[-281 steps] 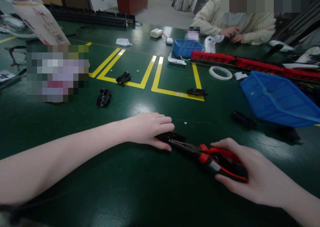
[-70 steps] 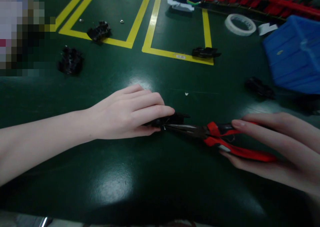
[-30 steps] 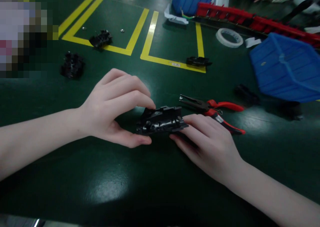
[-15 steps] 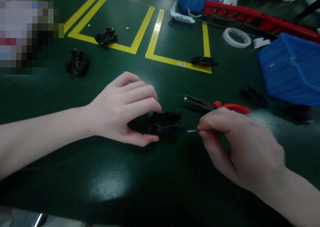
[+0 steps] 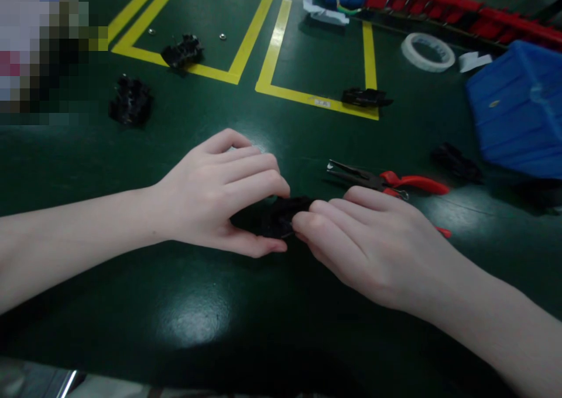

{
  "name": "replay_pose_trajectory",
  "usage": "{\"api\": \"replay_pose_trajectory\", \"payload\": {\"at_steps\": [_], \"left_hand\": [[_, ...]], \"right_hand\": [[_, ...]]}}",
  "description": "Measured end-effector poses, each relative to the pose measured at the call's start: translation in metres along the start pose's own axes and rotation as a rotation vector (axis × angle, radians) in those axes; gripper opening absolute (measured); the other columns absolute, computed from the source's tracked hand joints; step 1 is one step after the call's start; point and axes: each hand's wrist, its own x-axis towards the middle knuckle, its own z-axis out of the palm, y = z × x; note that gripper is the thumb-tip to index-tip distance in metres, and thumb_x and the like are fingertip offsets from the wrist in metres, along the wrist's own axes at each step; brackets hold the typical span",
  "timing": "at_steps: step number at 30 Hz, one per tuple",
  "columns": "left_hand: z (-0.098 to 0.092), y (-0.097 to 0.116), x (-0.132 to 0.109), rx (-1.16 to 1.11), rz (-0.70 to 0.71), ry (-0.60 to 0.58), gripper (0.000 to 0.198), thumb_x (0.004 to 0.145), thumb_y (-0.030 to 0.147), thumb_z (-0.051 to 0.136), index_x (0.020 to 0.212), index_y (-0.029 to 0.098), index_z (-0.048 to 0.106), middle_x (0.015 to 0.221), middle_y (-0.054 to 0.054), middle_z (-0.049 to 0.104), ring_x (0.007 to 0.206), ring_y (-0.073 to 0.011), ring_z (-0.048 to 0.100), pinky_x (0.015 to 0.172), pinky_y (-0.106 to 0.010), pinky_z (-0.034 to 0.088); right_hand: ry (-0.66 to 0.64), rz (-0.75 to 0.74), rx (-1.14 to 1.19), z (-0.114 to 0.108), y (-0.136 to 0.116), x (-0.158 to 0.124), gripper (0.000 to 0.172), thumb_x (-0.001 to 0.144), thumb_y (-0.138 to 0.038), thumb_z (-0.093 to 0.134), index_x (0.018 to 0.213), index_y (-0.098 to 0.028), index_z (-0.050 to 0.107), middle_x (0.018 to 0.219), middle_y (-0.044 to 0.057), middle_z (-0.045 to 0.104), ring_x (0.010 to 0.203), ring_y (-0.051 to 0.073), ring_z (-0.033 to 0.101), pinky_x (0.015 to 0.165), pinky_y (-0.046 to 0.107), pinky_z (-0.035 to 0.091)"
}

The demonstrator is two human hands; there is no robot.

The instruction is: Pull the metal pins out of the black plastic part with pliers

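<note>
A black moulded plastic part (image 5: 277, 218) lies on the dark green table between my hands. My left hand (image 5: 228, 196) grips it from the left, with the thumb along the near side and the fingers curled over the far side. My right hand (image 5: 351, 240) is closed in a pinch at the part's right end. Its fingertips touch the part and cover most of a small thin metal piece, of which only a glint shows. Just beyond my right hand lie long-nose pliers (image 5: 360, 177) with red handles, partly hidden by that hand.
Similar black parts lie at the left (image 5: 130, 100), on the yellow tape (image 5: 183, 51) and farther right (image 5: 366, 98). A blue bin (image 5: 518, 111) stands at right, near a tape roll (image 5: 428, 52). Red racks (image 5: 421, 6) line the back. Two small metal pieces lie far left.
My right hand has moved left, bringing the thin metal piece from beside the pliers to the black part's right end. My left hand keeps its hold; the view has shifted slightly.
</note>
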Motion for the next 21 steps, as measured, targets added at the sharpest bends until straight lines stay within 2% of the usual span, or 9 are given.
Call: {"api": "replay_pose_trajectory", "payload": {"at_steps": [5,9,15,21], "left_hand": [[-0.0008,-0.0001,-0.0013,0.014,-0.001,0.035,0.039,0.090,0.062,0.057,0.096,0.024,0.062,0.085,-0.001,0.070,0.079,-0.0210,0.067,0.082,-0.040,0.046],[0.0006,-0.0006,-0.0019,0.016,0.006,0.031,0.039,0.090,0.063,0.056,0.096,0.025,0.063,0.084,-0.001,0.070,0.080,-0.0215,0.067,0.083,-0.040,0.046],[0.0014,-0.0011,-0.0015,0.035,0.018,0.041,0.044,0.089,0.065,0.055,0.094,0.022,0.064,0.083,-0.002,0.070,0.076,-0.0197,0.067,0.081,-0.038,0.045],[0.0010,-0.0014,-0.0009,0.030,0.000,0.025,0.046,0.088,0.068,0.053,0.092,0.023,0.063,0.082,-0.001,0.070,0.076,-0.0197,0.066,0.082,-0.038,0.045]], "right_hand": [[0.002,0.039,-0.090,-0.0058,0.0057,-0.0014,0.024,0.099,-0.013,0.044,0.086,-0.018,0.063,0.068,-0.001,0.064,0.056,0.013,0.053,0.058,0.030,0.038],[-0.023,-0.008,-0.136,-0.0083,0.0038,0.0007,0.027,0.100,-0.013,0.041,0.087,-0.017,0.065,0.073,0.002,0.068,0.060,0.015,0.056,0.059,0.031,0.039],[-0.046,-0.006,-0.088,-0.0043,-0.0001,0.0036,0.026,0.100,-0.014,0.040,0.092,-0.015,0.064,0.076,0.003,0.068,0.063,0.016,0.059,0.060,0.032,0.040],[-0.029,0.001,-0.046,-0.0041,0.0014,0.0031,0.026,0.100,-0.012,0.040,0.089,-0.016,0.063,0.072,0.001,0.065,0.059,0.015,0.055,0.059,0.032,0.041]]}}
